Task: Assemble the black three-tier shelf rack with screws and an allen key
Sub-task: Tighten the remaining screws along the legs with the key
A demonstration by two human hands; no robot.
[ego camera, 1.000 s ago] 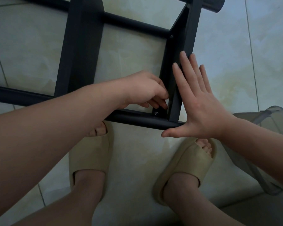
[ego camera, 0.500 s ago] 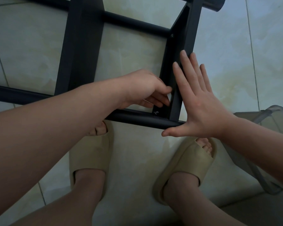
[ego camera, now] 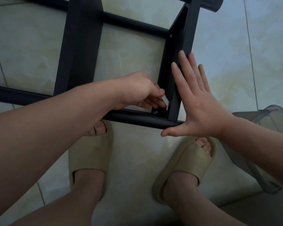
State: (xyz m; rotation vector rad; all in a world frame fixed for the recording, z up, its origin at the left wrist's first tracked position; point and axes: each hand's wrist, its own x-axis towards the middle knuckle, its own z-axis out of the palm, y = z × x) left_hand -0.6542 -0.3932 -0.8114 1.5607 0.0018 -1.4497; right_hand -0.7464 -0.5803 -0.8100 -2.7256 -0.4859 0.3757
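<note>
Pale marbled floor tiles (ego camera: 39, 54) underfoot, steadying black metal shelf rack frame (ego camera: 82, 46) with right hand (ego camera: 201, 108) spread flat against it, pinching small blurred silvery allen key (ego camera: 165, 100) in left hand (ego camera: 137, 92) just beside near corner screw (ego camera: 155, 112).

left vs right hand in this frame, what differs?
Left hand is curled, pinching a small silvery tool; right hand is flat, fingers straight, holding nothing. Left hand works inside the rack frame, just above the corner screw; right hand presses the end bar from outside. Both are at the same corner.

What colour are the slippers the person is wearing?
The slippers are plain beige; only the head view shows them.
</note>
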